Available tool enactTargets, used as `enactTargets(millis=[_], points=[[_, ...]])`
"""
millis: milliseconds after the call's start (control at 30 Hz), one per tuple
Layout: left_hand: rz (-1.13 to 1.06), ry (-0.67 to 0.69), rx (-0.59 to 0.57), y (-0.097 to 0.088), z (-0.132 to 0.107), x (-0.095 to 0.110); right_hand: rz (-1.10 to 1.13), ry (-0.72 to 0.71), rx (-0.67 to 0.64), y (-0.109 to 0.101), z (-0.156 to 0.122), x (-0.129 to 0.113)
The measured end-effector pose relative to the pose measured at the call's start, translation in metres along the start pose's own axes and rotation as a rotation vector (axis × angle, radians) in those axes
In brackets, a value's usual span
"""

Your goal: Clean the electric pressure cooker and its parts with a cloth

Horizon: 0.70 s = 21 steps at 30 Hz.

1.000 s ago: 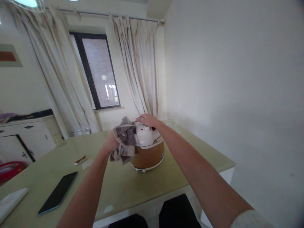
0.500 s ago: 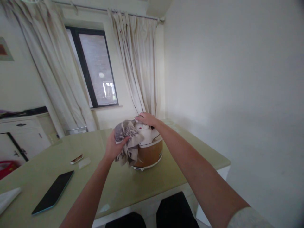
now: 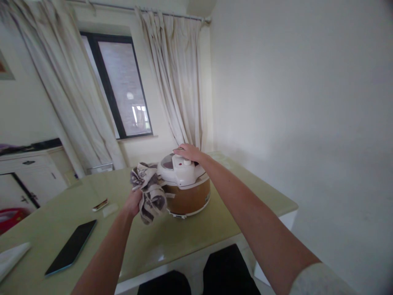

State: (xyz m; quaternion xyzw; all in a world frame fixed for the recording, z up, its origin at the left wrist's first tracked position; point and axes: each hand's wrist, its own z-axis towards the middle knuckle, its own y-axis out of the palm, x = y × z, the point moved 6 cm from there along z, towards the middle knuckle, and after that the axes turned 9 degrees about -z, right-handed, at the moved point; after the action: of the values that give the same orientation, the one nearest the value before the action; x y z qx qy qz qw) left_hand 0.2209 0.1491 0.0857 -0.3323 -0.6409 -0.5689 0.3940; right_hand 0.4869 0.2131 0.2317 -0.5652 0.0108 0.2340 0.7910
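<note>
My left hand point(image 3: 134, 203) is closed round a crumpled grey-and-beige patterned cloth point(image 3: 152, 201), which hangs at the left side of a round countertop cooker point(image 3: 187, 200). The cooker has a brown body, a white lid point(image 3: 183, 174) with a dark window, and a knob and red dot on its front panel. My right hand point(image 3: 189, 152) lies over the top of the lid, fingers curled at its handle, which they mostly hide. The cooker stands upright on the pale green table point(image 3: 184, 241).
On the table's left lie a dark tablet point(image 3: 72, 247), a small slim white-edged item point(image 3: 100, 205), a pale flat piece point(image 3: 109, 209) and a white object point(image 3: 12, 258) at the edge. A white wall point(image 3: 301, 123) rises at the right. Curtains point(image 3: 173, 78) hang behind.
My left hand has moved left and slightly down with the cloth, uncovering more of the lid and the brown side. My right hand has stayed on top of the lid.
</note>
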Motion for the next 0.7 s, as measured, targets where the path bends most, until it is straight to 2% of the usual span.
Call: enactTargets(millis=[100, 200, 267, 333, 400, 433, 500, 600, 700], points=[[0.003, -0.020, -0.025, 0.004, 0.000, -0.006, 0.009, -0.004, 0.013, 0.001, 0.001, 0.001], [0.131, 0.063, -0.071, 0.015, -0.004, 0.006, 0.003, -0.015, 0.017, 0.001, 0.001, 0.001], [0.331, 0.227, -0.159, 0.030, -0.012, 0.024, 0.005, -0.021, 0.018, 0.001, 0.000, 0.001], [0.583, 0.460, -0.265, 0.050, -0.024, 0.045, 0.004, -0.029, 0.018, 0.000, -0.001, 0.000], [0.791, 0.666, -0.323, 0.064, -0.034, 0.061, -0.005, -0.042, 0.020, -0.001, -0.002, -0.001], [0.854, 0.723, -0.342, 0.068, -0.036, 0.067, -0.009, -0.045, 0.021, -0.001, -0.002, -0.001], [0.879, 0.721, -0.383, 0.069, -0.031, 0.072, -0.008, -0.041, 0.027, 0.000, -0.001, 0.000], [0.774, 0.589, -0.418, 0.058, -0.016, 0.073, 0.008, -0.031, 0.026, 0.002, 0.002, 0.002], [0.633, 0.465, -0.406, 0.047, -0.003, 0.067, 0.021, -0.032, 0.019, 0.003, 0.004, 0.003]])
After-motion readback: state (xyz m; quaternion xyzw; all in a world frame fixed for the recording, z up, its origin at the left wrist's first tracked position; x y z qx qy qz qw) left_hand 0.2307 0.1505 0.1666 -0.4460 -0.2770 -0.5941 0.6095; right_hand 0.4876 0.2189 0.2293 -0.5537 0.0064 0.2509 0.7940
